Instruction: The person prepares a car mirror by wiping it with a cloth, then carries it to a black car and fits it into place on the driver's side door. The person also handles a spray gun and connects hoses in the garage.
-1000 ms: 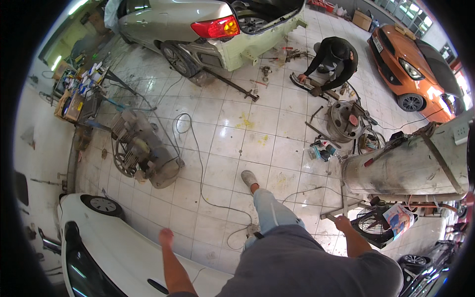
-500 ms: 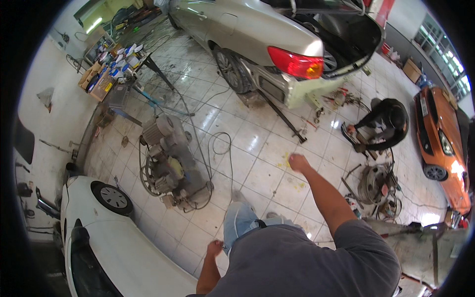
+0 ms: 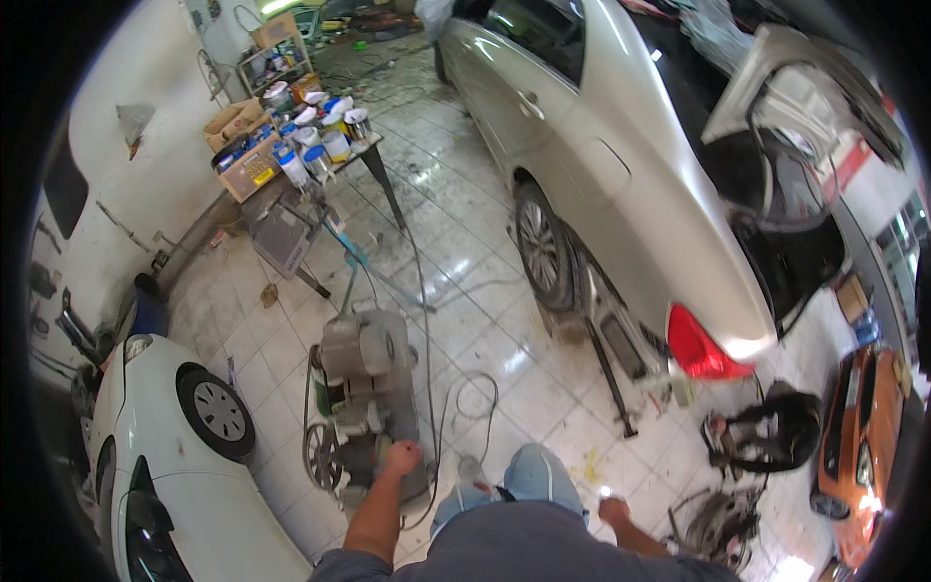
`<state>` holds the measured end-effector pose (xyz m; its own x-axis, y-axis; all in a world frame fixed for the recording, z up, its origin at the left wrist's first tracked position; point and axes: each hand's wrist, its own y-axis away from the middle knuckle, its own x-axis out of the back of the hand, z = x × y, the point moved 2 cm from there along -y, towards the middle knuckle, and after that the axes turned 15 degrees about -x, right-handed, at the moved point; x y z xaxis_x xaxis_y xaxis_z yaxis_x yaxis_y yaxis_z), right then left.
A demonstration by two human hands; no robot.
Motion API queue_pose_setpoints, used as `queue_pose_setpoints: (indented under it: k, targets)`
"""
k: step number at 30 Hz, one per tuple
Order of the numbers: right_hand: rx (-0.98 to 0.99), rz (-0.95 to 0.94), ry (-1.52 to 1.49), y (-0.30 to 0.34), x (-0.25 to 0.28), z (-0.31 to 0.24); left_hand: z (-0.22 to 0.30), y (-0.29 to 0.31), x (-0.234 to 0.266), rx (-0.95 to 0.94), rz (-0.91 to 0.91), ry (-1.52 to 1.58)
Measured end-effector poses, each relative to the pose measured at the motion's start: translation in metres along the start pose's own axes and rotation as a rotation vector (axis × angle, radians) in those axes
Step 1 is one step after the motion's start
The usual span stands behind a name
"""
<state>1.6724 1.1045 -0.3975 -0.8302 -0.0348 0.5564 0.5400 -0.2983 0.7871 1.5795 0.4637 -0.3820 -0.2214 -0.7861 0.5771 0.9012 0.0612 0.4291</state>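
My left hand (image 3: 401,457) is loosely closed, with nothing showing in it. In the picture it overlaps the grey, dusty air compressor (image 3: 369,364) on the tiled floor, and I cannot see them touch. My right hand (image 3: 613,509) hangs by my right side, its fingers curled and no object showing. Ahead of it stands a beige sedan (image 3: 621,204) with its boot lid up and a red tail light (image 3: 700,344). A black bar (image 3: 609,373) slants to the floor beside that car's rear wheel.
A table of paint cans and bottles (image 3: 325,145) stands at far left, behind a blue-legged stand (image 3: 281,233). A white car (image 3: 184,466) flanks my left. A loose hose (image 3: 475,393) lies ahead. At right, a crouching person (image 3: 771,432), wheel parts (image 3: 722,529) and an orange car (image 3: 858,436).
The view has moved forward and turned right; the beige car looks nearer. My left arm has swung forward, while my right arm has swung back beside me.
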Motion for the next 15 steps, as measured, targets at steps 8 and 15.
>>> queue_pose_setpoints:
  k: [8, 15]
  targets:
    - [-0.229, -0.067, -0.35, -0.134, 0.173, -0.027, 0.136, -0.236, 0.09, -0.035, 0.024, -0.041]
    - [0.601, 0.459, -0.117, -0.419, 0.54, -0.241, 0.137, -0.269, 0.123, 0.172, 0.103, 0.274]
